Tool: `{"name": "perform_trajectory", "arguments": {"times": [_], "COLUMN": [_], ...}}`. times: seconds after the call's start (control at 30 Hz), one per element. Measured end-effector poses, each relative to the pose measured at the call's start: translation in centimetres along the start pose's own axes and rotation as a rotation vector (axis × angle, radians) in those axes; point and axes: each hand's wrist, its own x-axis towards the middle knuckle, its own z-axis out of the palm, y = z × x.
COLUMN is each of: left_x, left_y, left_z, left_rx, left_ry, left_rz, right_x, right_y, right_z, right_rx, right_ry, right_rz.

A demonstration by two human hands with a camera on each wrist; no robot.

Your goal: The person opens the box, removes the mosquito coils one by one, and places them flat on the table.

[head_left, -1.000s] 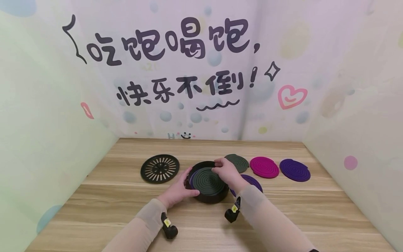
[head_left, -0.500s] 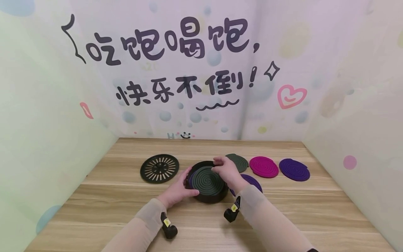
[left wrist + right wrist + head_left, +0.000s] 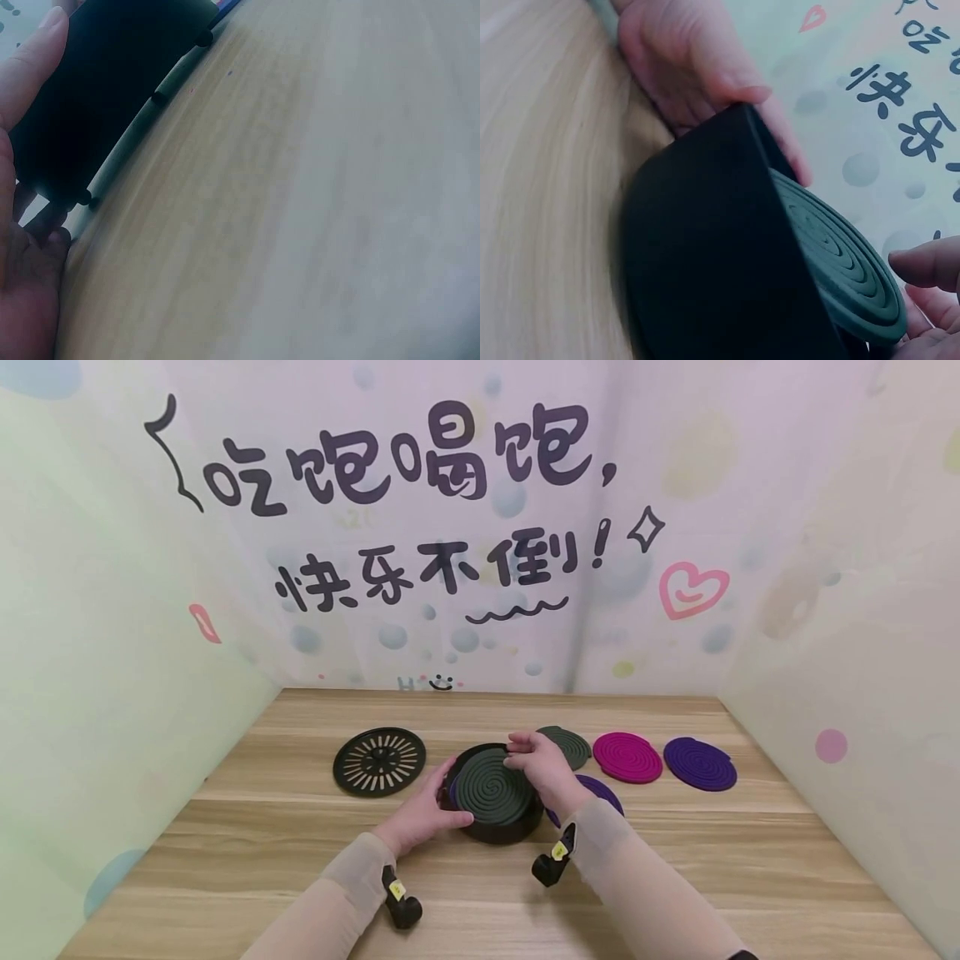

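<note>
White fabric backdrop (image 3: 480,522), printed with large black characters, spans the head view behind a wood-grain table (image 3: 480,893). Two pale sleeves (image 3: 322,902) reach in from the near side. Between the hands stands a round black container (image 3: 501,835), on the table; left wrist view shows small dark knobs along its lower edge. Left hand (image 3: 422,820): grasping the container's left side, thumb at the front, fingers round the back. Right hand (image 3: 546,768): pinching the far-right edge of a dark green coil (image 3: 492,787) at the container's mouth. To the left of the container, well clear of it, a black slotted disc (image 3: 381,755) lies flat. Green coil: tilted, its edge near the right hand standing above the rim (right wrist view); a purple edge (image 3: 453,789) shows beside it at the left. Right of the container, flat on the table: second green coil (image 3: 573,748), partly covered by the right hand; magenta coil (image 3: 628,757); purple coil (image 3: 701,765) beyond it; nearer purple coil (image 3: 603,793), partly hidden by the right forearm. Smallest: black wrist devices (image 3: 403,906), each yellow-labelled, one per wrist.
</note>
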Motion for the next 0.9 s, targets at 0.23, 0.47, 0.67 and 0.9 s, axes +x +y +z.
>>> {"name": "perform_trajectory", "arguments": {"times": [0.23, 0.47, 0.67, 0.9], "left_x": [0.01, -0.12, -0.04, 0.01], "left_y": [-0.13, 0.03, -0.01, 0.01], "left_z": [-0.06, -0.04, 0.02, 0.00], "left_rx": [0.008, 0.004, 0.000, 0.010], "left_ry": [-0.002, 0.002, 0.004, -0.002], "left_rz": [0.000, -0.002, 0.003, 0.002], "right_x": [0.20, 0.23, 0.11, -0.09], "right_y": [0.09, 0.27, 0.31, 0.27], "right_z": [0.02, -0.01, -0.06, -0.02], "right_rx": [0.130, 0.166, 0.174, 0.156], "right_ry": [-0.032, -0.053, -0.058, -0.074], "right_rz": [0.041, 0.049, 0.053, 0.040]}}
